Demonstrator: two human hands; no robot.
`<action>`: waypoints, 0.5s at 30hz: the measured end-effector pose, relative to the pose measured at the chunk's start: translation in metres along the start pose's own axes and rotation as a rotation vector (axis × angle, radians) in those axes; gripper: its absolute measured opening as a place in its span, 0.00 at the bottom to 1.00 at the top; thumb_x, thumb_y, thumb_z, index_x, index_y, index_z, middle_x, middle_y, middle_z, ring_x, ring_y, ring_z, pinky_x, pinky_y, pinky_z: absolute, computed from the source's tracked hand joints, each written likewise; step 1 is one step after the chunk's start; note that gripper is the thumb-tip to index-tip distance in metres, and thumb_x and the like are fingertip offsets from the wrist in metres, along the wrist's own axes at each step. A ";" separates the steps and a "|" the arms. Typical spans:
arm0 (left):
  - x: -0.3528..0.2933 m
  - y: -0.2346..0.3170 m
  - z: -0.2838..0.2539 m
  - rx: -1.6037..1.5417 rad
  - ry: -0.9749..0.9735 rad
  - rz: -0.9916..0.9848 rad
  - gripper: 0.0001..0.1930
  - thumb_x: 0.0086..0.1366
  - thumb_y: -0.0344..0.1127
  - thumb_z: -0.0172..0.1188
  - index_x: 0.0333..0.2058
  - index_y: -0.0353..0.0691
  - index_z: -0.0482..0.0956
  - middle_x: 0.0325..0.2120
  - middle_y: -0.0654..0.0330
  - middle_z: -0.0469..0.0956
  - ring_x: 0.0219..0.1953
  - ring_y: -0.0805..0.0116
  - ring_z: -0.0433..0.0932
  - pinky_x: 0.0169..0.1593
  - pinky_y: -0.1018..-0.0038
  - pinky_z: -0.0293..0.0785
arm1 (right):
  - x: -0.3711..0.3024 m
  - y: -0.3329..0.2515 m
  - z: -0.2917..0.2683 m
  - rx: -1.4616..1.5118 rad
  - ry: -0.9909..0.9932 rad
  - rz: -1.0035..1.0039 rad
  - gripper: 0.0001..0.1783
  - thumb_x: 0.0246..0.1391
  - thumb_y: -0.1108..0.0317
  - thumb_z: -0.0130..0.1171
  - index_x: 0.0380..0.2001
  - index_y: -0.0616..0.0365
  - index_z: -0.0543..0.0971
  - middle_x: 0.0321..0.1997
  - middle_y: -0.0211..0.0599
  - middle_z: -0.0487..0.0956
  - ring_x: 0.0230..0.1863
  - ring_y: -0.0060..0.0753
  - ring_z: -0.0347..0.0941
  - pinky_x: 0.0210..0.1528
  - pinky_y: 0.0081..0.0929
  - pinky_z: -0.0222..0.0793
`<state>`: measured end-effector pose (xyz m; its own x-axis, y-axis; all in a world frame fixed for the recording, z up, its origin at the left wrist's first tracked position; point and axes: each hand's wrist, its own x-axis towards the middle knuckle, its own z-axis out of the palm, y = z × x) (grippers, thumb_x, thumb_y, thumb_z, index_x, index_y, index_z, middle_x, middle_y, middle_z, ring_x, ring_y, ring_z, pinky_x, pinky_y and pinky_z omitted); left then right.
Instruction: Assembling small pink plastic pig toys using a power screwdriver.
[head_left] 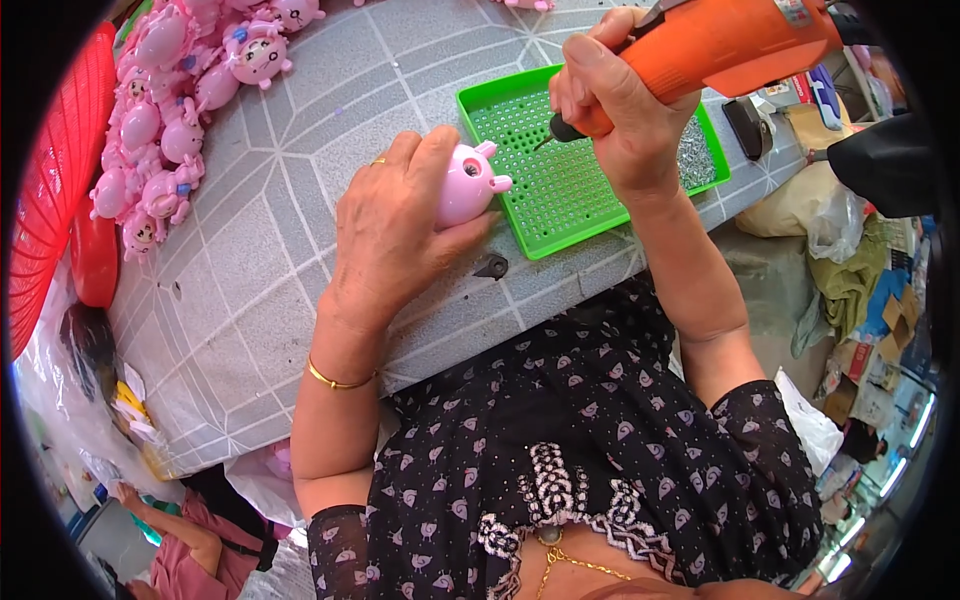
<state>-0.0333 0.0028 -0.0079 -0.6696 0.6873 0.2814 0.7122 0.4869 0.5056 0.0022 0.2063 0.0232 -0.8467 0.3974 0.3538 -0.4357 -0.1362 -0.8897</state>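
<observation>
My left hand (385, 220) is wrapped round a pink plastic toy piece (462, 192), rounded, with two stubby projections pointing right and a dark round hole facing up. In my right hand (635, 135) is an orange electric screwdriver (725, 48), tilted with its black nose and thin bit pointing down-left. The bit hangs above a green tray (575, 247), apart from the toy. Rows of small holes cover the tray's floor, and loose silvery screws (696, 155) lie heaped at its right end. My right forearm and hand hide part of it.
Several pink animal toys (160, 120) lie heaped at the far left beside a red mesh basket (62, 180). A small black part (492, 266) rests near the table's front edge. Right of the tray is a black box (747, 128). Another person (205, 560) is at lower left.
</observation>
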 end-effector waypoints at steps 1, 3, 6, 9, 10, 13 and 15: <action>0.000 0.000 0.000 0.003 0.003 -0.001 0.32 0.47 0.42 0.78 0.51 0.39 0.76 0.36 0.52 0.78 0.35 0.50 0.80 0.38 0.60 0.75 | 0.000 0.001 0.000 0.013 -0.001 -0.007 0.08 0.61 0.77 0.61 0.32 0.59 0.70 0.18 0.29 0.71 0.15 0.19 0.66 0.18 0.19 0.64; -0.001 0.001 0.000 0.007 -0.002 -0.005 0.32 0.48 0.42 0.78 0.51 0.39 0.76 0.36 0.52 0.78 0.35 0.50 0.80 0.38 0.60 0.75 | 0.000 0.000 -0.001 -0.023 -0.022 -0.009 0.08 0.61 0.77 0.61 0.33 0.59 0.70 0.18 0.29 0.71 0.15 0.20 0.66 0.19 0.19 0.64; 0.000 0.000 0.000 0.020 -0.003 0.000 0.32 0.48 0.41 0.77 0.51 0.39 0.76 0.36 0.52 0.78 0.35 0.50 0.80 0.38 0.60 0.75 | 0.001 -0.001 -0.002 -0.029 -0.028 0.010 0.08 0.61 0.77 0.61 0.34 0.59 0.70 0.18 0.29 0.70 0.15 0.21 0.67 0.20 0.20 0.65; 0.001 0.001 0.000 0.024 0.003 0.015 0.32 0.48 0.41 0.77 0.51 0.39 0.76 0.36 0.52 0.78 0.35 0.50 0.80 0.38 0.60 0.75 | 0.000 -0.007 -0.006 0.090 0.029 0.035 0.09 0.61 0.77 0.61 0.36 0.58 0.70 0.19 0.29 0.70 0.16 0.22 0.67 0.22 0.23 0.66; 0.000 0.000 0.000 0.024 0.009 0.020 0.32 0.47 0.41 0.77 0.51 0.39 0.76 0.36 0.52 0.78 0.35 0.50 0.80 0.38 0.59 0.75 | 0.001 -0.009 -0.004 0.185 0.068 0.037 0.09 0.61 0.76 0.61 0.37 0.57 0.69 0.19 0.30 0.70 0.16 0.23 0.66 0.22 0.24 0.67; -0.002 0.000 0.001 0.022 0.007 0.010 0.32 0.48 0.40 0.77 0.52 0.39 0.75 0.36 0.52 0.77 0.36 0.50 0.80 0.38 0.59 0.75 | -0.005 -0.031 0.012 0.266 0.057 0.092 0.09 0.62 0.76 0.60 0.39 0.55 0.69 0.20 0.31 0.70 0.16 0.25 0.66 0.23 0.26 0.67; -0.002 -0.001 0.001 0.025 0.002 0.000 0.32 0.48 0.40 0.77 0.52 0.39 0.75 0.36 0.52 0.77 0.36 0.50 0.80 0.39 0.59 0.75 | -0.008 -0.037 0.017 0.363 0.019 0.110 0.12 0.61 0.77 0.61 0.40 0.55 0.68 0.22 0.32 0.71 0.17 0.25 0.67 0.24 0.27 0.70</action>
<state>-0.0324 0.0019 -0.0099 -0.6702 0.6862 0.2827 0.7169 0.5002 0.4855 0.0195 0.1931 0.0577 -0.8903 0.3784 0.2532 -0.4248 -0.4903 -0.7611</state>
